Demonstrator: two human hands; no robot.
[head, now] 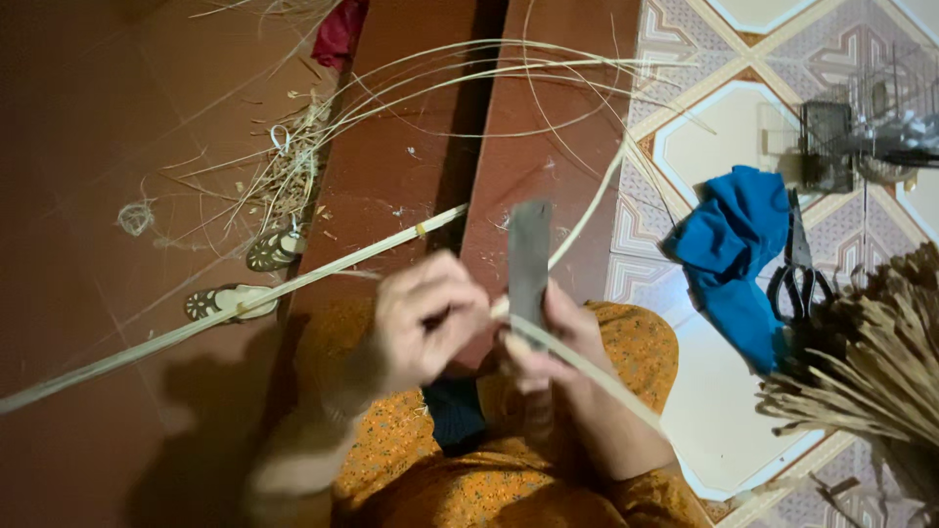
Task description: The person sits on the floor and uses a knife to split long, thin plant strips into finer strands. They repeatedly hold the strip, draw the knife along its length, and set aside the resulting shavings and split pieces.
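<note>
— Which way does that cane strip [235,311] run?

— Long and flat, pale, from the near left floor up toward the lap, where the left hand [427,318] curls closed round it.

— And the right hand [548,342]?

— Gripped on a flat grey blade [529,264], standing upright, edge against a second thin strip [597,376] slanting near-right.
</note>
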